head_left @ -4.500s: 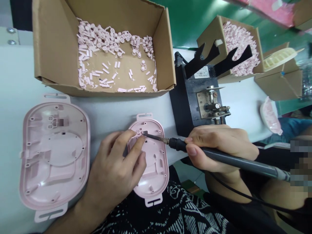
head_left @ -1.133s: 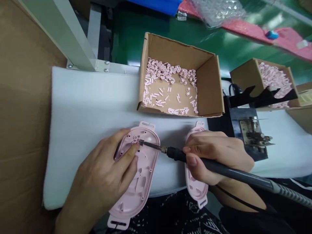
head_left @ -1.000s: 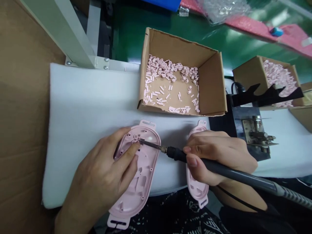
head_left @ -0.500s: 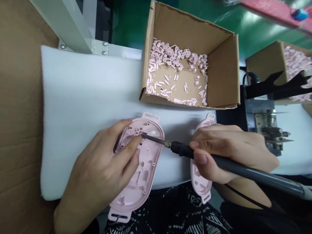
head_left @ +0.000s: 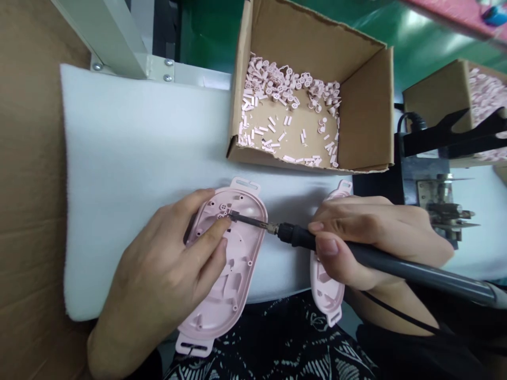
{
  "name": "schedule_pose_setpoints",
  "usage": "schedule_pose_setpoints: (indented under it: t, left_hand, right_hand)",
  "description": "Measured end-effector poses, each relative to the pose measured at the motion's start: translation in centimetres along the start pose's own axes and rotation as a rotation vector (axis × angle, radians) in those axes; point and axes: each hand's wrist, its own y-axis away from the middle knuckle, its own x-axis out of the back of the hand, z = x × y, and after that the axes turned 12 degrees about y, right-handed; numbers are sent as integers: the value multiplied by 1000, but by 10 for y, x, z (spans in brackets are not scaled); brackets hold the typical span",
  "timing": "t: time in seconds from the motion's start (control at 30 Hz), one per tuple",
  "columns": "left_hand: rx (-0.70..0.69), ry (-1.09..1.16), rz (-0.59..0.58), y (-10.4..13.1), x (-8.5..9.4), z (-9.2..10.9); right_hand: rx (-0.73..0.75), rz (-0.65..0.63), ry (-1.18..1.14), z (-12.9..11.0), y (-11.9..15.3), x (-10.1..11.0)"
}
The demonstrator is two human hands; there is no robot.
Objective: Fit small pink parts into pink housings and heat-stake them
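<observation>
My left hand [head_left: 170, 258] grips the left side of a pink plastic shell [head_left: 237, 264], its index fingertip pressed near small round parts inside the upper end. In my right hand [head_left: 368, 243] is a soldering iron [head_left: 301, 236], held like a pen and pointing left. The iron's flat dark tip [head_left: 234, 216] meets the inside of the shell right beside my left index finger; whether it touches plastic or only hovers I cannot tell. Under my right hand lies a second pink shell [head_left: 328, 295], partly covered by the hand.
An open cardboard box [head_left: 366, 105] of small pink pieces [head_left: 277, 84] stands behind the shells on a white foam mat [head_left: 138, 158]. At right are a black iron stand [head_left: 423, 169] and another box [head_left: 435, 95] with pink parts. A metal frame [head_left: 106, 37] rises at back left.
The view has shifted slightly. Both hands, the soldering iron and the shell keep nearly the same positions relative to each other.
</observation>
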Motion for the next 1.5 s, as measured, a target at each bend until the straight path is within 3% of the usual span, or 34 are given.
schedule_pose_setpoints:
  t: [0.17,1.5]
  left_hand:
    - [27,19,-10,2,0,0]
    - [31,28,-12,1,1,0]
  right_hand:
    - [-35,-54,28,-1,-1,2]
    - [2,-27,11,0,0,1]
